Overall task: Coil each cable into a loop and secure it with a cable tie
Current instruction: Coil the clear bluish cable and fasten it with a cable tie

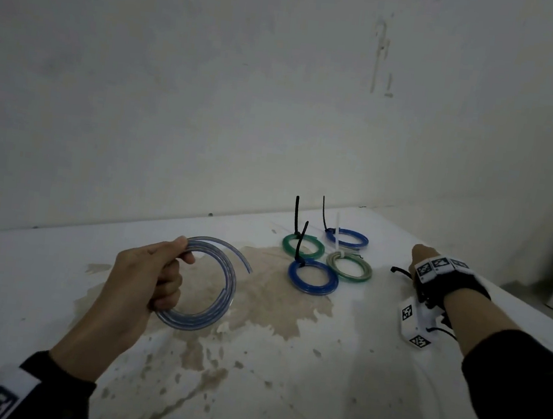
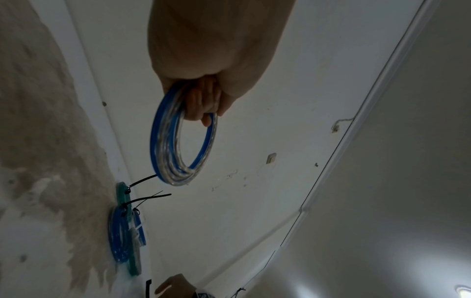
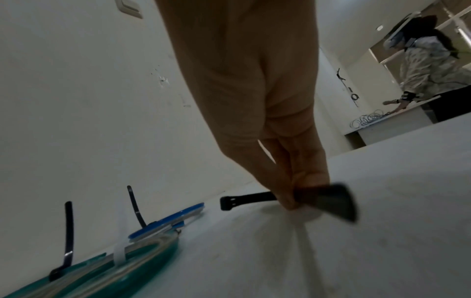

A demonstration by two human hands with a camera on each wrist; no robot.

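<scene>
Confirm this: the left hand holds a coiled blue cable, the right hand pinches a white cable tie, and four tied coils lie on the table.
One thing is wrong: the cable tie pinched by the right hand is black, not white, as the right wrist view shows. The rest stands: the left hand holds the coiled blue cable, and four tied coils lie on the table.

dark sleeves (image 1: 519, 392), black wrist strap (image 1: 459, 285), white marker tags (image 1: 432, 266)

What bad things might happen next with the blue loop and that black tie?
The blue coiled cable is held by the left hand on one side only, and its free end sticks out, so it might spring open. The right hand pinches the black cable tie near one end; it might slip, or knock the tied coils nearby.
</scene>
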